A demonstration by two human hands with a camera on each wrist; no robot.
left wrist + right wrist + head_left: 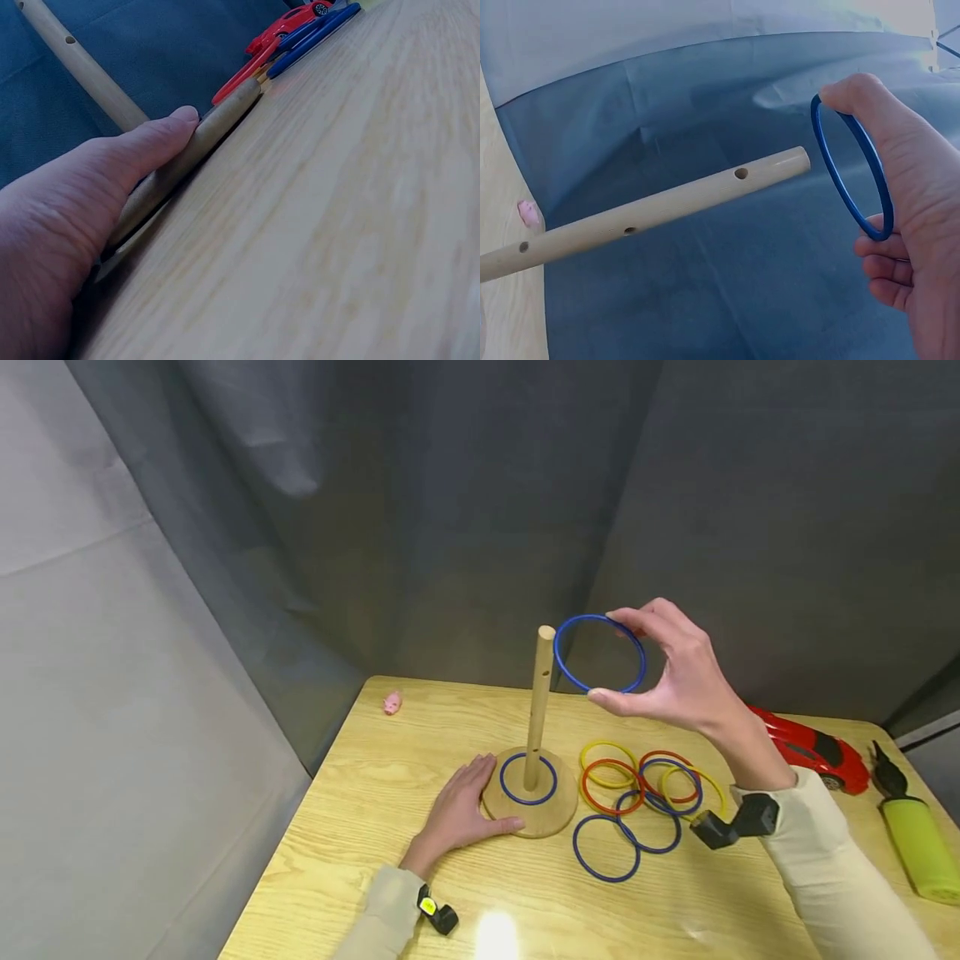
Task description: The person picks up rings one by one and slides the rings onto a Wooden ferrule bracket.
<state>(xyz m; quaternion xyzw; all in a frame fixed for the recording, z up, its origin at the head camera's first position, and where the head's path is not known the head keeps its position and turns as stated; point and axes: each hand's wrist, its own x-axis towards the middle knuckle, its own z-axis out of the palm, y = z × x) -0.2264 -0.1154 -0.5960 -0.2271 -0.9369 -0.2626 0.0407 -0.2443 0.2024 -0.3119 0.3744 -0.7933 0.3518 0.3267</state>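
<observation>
A wooden peg stand (537, 710) stands upright on a round base, with a blue ring (556, 783) lying around the foot of its peg. My left hand (467, 810) holds the base by its left edge; the thumb (161, 142) lies over the rim in the left wrist view. Up beside the top of the peg, my right hand (675, 668) pinches another blue ring (642, 653) across its width between thumb and fingers. In the right wrist view, this blue ring (845, 191) is tilted just off the peg's tip (799, 160), not around it.
Several overlapping rings, including a red ring (587, 787), a yellow ring (609, 743) and a blue ring (574, 846), lie right of the base. A red toy car (806, 747) and a yellow-green pump (921, 852) lie farther right. A pink toy pig (392, 702) sits back left.
</observation>
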